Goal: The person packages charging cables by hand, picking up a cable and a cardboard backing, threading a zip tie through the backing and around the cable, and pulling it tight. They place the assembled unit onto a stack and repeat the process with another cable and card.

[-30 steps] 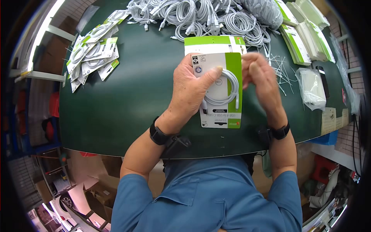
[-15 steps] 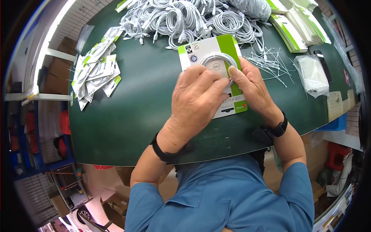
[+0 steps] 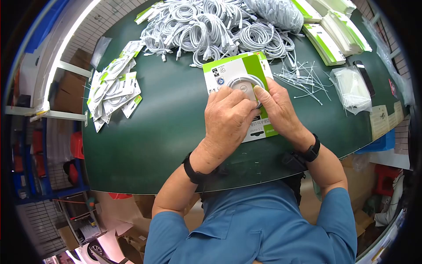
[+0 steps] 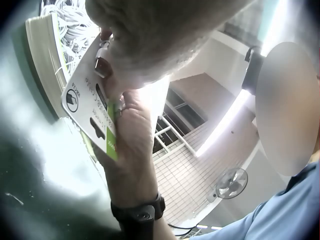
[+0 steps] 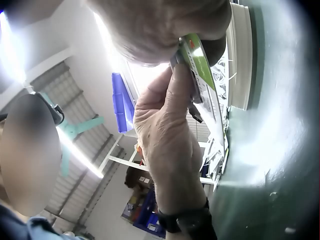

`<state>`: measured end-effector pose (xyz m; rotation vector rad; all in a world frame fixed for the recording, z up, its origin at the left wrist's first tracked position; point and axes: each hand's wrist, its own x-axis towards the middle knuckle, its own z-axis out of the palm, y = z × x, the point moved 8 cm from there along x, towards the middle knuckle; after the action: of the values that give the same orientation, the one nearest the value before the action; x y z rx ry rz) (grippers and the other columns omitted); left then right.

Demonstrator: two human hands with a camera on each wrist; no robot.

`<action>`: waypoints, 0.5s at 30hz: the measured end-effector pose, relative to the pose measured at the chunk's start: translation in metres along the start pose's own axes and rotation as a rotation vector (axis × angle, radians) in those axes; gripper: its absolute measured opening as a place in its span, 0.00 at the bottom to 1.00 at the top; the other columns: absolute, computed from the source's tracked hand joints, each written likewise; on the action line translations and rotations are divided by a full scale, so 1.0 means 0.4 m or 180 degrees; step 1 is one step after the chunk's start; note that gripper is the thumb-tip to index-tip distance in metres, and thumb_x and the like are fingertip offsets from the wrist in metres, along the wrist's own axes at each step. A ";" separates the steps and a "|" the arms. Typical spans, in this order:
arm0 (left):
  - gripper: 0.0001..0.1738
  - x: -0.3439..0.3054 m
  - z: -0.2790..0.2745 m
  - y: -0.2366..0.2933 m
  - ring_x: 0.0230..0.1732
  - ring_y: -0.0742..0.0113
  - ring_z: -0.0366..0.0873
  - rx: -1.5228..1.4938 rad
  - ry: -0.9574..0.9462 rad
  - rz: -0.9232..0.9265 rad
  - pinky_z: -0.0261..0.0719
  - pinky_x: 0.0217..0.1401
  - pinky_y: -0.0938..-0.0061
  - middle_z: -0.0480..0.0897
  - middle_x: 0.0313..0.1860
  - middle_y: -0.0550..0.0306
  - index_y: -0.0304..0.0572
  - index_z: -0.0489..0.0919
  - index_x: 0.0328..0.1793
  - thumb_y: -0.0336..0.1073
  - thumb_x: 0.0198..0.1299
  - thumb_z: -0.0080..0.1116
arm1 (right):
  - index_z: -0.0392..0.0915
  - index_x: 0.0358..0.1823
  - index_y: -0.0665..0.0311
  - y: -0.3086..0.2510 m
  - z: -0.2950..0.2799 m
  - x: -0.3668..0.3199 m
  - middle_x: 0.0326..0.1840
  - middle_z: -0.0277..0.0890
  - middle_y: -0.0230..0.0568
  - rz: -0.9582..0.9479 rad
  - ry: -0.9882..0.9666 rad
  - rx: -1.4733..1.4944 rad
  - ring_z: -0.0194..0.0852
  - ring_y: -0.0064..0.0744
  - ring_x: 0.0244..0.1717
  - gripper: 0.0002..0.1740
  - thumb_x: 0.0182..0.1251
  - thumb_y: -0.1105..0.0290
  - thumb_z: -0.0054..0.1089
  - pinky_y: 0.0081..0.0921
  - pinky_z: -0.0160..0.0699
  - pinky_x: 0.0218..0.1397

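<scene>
A white and green printed card (image 3: 255,66) bears a coiled white cable (image 3: 239,79) on its face. My right hand (image 3: 281,108) grips the card's right edge, thumb on the front over the coil. Across the card's lower left lies my left hand (image 3: 228,116), its fingers curled and pinching at the cable; its fingertips are partly hidden. A dark cable plug (image 5: 195,112) shows beside the left hand in the right wrist view. Behind the held card stands a thick stack of cards (image 4: 42,60), seen edge-on in the left wrist view.
A large heap of coiled white cables (image 3: 198,31) covers the far table. Finished-looking cable cards (image 3: 116,88) lie piled at left. At right are loose white ties (image 3: 307,81), a bag of ties (image 3: 351,88), a dark phone-like object (image 3: 365,79) and card stacks (image 3: 325,44).
The right hand, free and blurred a second ago, now grips the card's right side. My left hand has shifted from holding the card's left edge to pinching at the cable across its front.
</scene>
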<state>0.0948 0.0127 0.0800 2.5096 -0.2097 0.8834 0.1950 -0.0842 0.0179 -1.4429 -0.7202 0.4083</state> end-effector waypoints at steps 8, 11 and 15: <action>0.11 0.008 -0.005 0.031 0.40 0.59 0.78 0.0181 0.0282 0.0090 0.74 0.46 0.62 0.83 0.35 0.66 0.47 0.91 0.40 0.34 0.50 0.80 | 0.80 0.63 0.71 -0.004 -0.013 0.003 0.51 0.86 0.37 -0.0016 0.0103 0.0349 0.78 0.20 0.48 0.21 0.89 0.57 0.56 0.24 0.81 0.51; 0.11 0.007 -0.003 0.032 0.40 0.60 0.79 0.0110 0.0258 0.0127 0.74 0.46 0.62 0.83 0.35 0.67 0.48 0.91 0.41 0.33 0.50 0.80 | 0.82 0.61 0.70 -0.014 -0.016 0.006 0.48 0.85 0.33 0.0092 0.0054 0.0482 0.77 0.16 0.46 0.24 0.89 0.52 0.55 0.21 0.80 0.49; 0.11 0.007 0.007 0.031 0.40 0.62 0.79 0.0153 0.0286 0.0191 0.73 0.46 0.63 0.83 0.34 0.68 0.48 0.91 0.41 0.34 0.50 0.80 | 0.82 0.59 0.69 0.000 -0.021 0.003 0.47 0.85 0.32 -0.0001 0.0175 0.0363 0.76 0.15 0.45 0.23 0.90 0.53 0.54 0.21 0.80 0.48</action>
<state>0.0950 0.0005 0.0845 2.5124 -0.2380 1.0345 0.2015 -0.0897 0.0183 -1.3414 -0.6430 0.4017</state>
